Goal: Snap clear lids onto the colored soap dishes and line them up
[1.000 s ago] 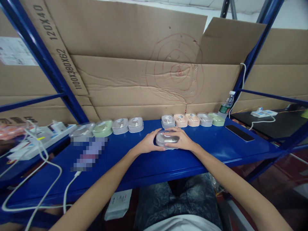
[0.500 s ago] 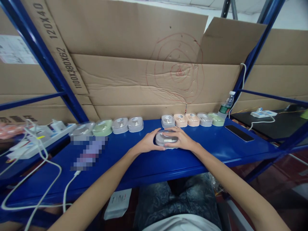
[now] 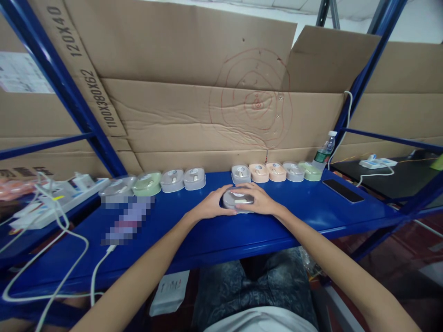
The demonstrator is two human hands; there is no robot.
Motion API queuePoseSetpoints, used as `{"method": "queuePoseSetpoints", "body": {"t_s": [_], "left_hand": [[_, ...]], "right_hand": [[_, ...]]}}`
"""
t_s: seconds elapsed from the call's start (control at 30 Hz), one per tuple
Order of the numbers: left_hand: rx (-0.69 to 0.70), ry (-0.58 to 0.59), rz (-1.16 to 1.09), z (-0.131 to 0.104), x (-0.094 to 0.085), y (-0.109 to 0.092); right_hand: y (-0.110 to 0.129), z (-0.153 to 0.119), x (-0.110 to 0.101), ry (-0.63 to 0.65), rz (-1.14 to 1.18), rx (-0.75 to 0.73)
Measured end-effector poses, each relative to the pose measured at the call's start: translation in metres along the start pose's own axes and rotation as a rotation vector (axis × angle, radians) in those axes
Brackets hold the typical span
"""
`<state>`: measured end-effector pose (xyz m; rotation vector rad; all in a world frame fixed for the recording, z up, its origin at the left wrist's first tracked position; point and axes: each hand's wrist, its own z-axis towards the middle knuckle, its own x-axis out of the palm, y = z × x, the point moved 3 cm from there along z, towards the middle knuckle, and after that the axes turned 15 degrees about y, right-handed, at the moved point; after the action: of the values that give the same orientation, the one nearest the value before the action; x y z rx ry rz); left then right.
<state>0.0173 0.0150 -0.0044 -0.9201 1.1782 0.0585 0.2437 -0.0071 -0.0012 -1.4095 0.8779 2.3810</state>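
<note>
A small grey plastic box with rounded corners and a clear lid (image 3: 238,199) is between my two hands at the middle of the blue shelf (image 3: 214,235). My left hand (image 3: 212,203) curves round its left side, thumb along the near edge. From the right, my right hand (image 3: 262,199) grips it, with fingers over the far side and lid. A pale piece shows on the lid. Behind my hands, similar boxes stand against the cardboard: a grey box (image 3: 241,174), two peach boxes (image 3: 259,173) and others to the right, with several more, including a green box (image 3: 147,184), to the left.
A water bottle (image 3: 324,150) stands at the back right, near a dark phone (image 3: 343,190). At left, a blurred-out device (image 3: 129,221) has a white cable (image 3: 95,272) attached. Power strips (image 3: 65,198) lie farther left. Blue posts (image 3: 69,87) frame the shelf.
Both hands stay round the grey box, with only a very slight shift of the right fingers on its lid. The view has moved a little.
</note>
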Motion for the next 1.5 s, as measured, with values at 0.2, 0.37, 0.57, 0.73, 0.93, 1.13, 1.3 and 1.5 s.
{"method": "queuePoseSetpoints", "body": {"t_s": [0.2, 0.37, 0.57, 0.73, 0.93, 1.13, 1.3, 1.5], "left_hand": [[0.064, -0.081, 0.115, -0.003, -0.005, 0.001], [0.120, -0.122, 0.214, -0.006, -0.009, -0.001], [0.044, -0.325, 0.320, -0.004, -0.016, 0.004], [0.060, -0.405, 0.338, -0.006, -0.015, -0.011], [0.009, -0.320, 0.424, -0.007, -0.007, -0.026], [-0.064, -0.319, 0.483, -0.006, -0.009, -0.011], [-0.118, -0.282, 0.628, 0.000, -0.016, 0.002], [-0.183, -0.210, 0.738, 0.021, -0.031, 0.016]], "right_hand": [[-0.009, 0.002, 0.000, -0.076, 0.225, 0.003], [-0.016, -0.003, 0.005, -0.104, 0.178, 0.101], [-0.021, -0.005, 0.010, -0.088, 0.190, 0.117], [-0.019, -0.003, 0.012, -0.101, 0.059, 0.155], [-0.021, -0.004, 0.015, -0.015, 0.052, 0.119], [-0.022, -0.003, 0.016, -0.012, 0.068, 0.139], [-0.021, -0.003, 0.015, -0.002, 0.062, 0.155], [-0.016, -0.004, 0.013, 0.034, 0.030, 0.174]]}}
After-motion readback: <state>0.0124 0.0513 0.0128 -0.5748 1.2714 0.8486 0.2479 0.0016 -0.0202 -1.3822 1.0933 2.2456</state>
